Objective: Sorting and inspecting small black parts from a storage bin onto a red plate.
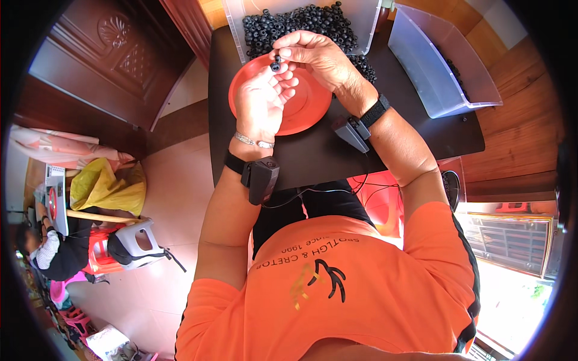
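Above the red plate (306,111) my two hands meet around a small black ring-shaped part (276,67). My left hand (262,96) is turned palm up with curled fingers, and its fingertips hold the part from below. From above, my right hand (319,60) pinches at the top of the same part between thumb and forefinger. Whether it is one piece or two fitted together is too small to tell. Just beyond the hands, a clear plastic bin (233,27) holds a heap of similar black parts (271,30).
More black parts (365,67) lie by the bin on the dark table (289,165). A second translucent bin (415,66) at the right has a few along its inside. Cables (367,171) hang from the wrist devices. Another person (54,253) sits far left near a yellow bag (105,186).
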A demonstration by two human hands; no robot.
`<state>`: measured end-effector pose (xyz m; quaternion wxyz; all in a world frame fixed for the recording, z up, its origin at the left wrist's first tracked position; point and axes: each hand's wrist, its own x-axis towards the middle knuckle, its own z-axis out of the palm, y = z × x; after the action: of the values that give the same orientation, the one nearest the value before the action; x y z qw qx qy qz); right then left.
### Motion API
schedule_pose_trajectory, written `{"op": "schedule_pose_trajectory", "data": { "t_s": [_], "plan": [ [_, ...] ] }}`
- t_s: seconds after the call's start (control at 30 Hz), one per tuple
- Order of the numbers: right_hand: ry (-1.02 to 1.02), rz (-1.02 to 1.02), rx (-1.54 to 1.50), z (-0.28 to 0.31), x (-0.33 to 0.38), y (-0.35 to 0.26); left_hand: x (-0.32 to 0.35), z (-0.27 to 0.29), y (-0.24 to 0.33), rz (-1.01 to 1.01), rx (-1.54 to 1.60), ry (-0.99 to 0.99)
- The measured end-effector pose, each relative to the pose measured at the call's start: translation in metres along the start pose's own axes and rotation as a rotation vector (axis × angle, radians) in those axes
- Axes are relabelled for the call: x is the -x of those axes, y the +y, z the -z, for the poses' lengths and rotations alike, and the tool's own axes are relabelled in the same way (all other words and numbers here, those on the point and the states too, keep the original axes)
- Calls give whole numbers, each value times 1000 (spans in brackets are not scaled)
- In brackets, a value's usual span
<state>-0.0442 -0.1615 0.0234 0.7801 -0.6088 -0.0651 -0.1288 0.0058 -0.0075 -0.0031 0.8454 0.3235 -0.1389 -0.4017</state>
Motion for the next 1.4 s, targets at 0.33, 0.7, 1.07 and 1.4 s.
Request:
{"op": "schedule_pose_trajectory", "data": {
  "t_s": [0.33, 0.7, 1.07, 1.4],
  "plan": [
    [34, -6, -29, -6, 1, 0, 3, -3, -1, -14, 11, 5],
    [110, 39, -15, -11, 2, 6, 0, 4, -4, -1, 75, 1],
    [131, 32, 26, -11, 2, 10, -1, 3, -5, -19, 78, 32],
    [23, 250, 480, -16, 6, 8, 1, 4, 1, -35, 181, -4]
  ]
}}
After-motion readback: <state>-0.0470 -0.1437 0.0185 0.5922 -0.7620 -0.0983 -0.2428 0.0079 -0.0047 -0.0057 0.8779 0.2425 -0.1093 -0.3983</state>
